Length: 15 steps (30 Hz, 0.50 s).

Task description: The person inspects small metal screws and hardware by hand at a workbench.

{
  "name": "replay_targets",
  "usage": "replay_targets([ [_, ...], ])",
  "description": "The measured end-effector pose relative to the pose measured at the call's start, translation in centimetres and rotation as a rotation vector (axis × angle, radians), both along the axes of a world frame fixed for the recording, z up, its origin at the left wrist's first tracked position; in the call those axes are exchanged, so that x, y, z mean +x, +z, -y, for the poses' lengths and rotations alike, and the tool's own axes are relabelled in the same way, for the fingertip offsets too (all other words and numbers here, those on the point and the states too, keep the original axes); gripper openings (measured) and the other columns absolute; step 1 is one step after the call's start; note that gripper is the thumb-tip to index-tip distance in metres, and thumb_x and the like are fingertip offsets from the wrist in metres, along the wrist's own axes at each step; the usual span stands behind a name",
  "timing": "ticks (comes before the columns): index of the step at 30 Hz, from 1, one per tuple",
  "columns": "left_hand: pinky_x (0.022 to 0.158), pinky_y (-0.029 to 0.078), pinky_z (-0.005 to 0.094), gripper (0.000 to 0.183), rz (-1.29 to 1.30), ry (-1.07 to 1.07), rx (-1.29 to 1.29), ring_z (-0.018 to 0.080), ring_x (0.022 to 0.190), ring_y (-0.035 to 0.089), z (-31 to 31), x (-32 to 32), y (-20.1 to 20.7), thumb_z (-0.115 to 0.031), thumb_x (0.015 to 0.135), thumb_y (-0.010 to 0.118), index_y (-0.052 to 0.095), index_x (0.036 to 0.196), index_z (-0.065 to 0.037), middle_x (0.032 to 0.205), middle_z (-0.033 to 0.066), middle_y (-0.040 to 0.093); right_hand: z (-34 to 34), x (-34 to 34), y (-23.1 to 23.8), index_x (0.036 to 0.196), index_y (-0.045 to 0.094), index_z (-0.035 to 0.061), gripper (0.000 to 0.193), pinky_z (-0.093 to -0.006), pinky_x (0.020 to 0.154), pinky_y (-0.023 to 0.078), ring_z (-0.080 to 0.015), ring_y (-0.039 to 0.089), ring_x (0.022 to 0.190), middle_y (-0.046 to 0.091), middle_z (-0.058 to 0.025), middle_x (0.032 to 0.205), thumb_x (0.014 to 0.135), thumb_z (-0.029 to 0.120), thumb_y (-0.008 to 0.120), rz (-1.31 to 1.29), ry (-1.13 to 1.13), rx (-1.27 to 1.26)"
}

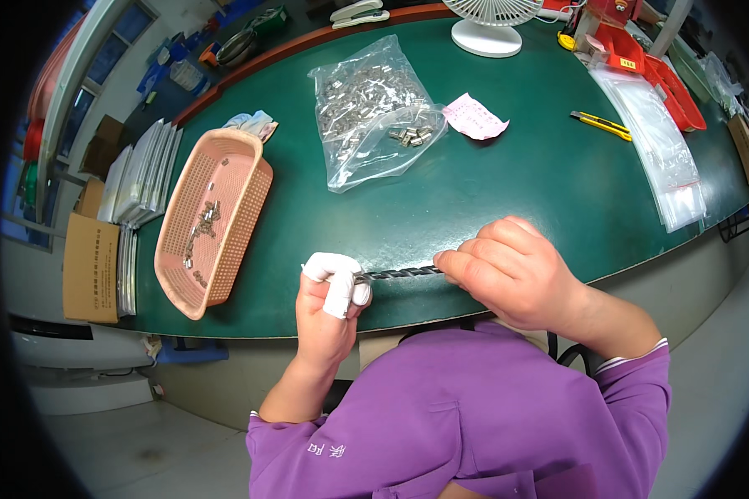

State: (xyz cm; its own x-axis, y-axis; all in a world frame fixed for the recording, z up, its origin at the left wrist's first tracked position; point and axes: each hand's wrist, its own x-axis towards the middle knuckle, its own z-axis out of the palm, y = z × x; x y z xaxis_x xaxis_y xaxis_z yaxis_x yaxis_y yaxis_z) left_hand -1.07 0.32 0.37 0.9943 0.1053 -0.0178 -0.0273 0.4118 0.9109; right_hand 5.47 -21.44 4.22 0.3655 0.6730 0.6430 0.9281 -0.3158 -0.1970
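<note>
In a room with a grey floor, a green counter is seen, on which one fan, one basket, one bag, one pink note and one yellow knife are counted. One dark twisted rod is held over the counter's near side, gripped by the white-wrapped fingers of the left hand and pinched at the other end by those of the right hand. The fan's top is cut off, both rod ends are hidden, and the heaped metal pieces cannot be counted.
</note>
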Motion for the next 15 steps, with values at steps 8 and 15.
replay_targets([
  [8,0.055,0.039,0.0233,0.009,0.439,0.121,0.55,0.0097,0.06,0.045,-0.6,0.5,-1.2,0.002,0.084,0.047,0.045,0.091,-0.003,0.08,0.0062,0.05,-0.4,-0.8,-0.4,0.083,0.054,0.004,0.013,-0.0309,0.055,0.041,-0.021,0.048,0.062,0.051,-0.0055,0.068,0.072,0.006,0.06,-0.29,-0.057,0.078],
  [15,0.051,0.039,0.0286,0.013,0.896,0.092,0.857,0.0177,0.055,0.049,-1.9,1.8,-1.9,0.002,0.077,0.055,0.052,0.088,-0.002,0.07,0.0082,0.054,-0.2,-0.7,-1.3,0.08,0.056,0.0016,0.016,-0.0322,0.051,0.04,-0.0183,0.048,0.052,0.052,-0.0061,0.059,0.085,0.016,0.05,-0.945,-0.054,0.211],
])
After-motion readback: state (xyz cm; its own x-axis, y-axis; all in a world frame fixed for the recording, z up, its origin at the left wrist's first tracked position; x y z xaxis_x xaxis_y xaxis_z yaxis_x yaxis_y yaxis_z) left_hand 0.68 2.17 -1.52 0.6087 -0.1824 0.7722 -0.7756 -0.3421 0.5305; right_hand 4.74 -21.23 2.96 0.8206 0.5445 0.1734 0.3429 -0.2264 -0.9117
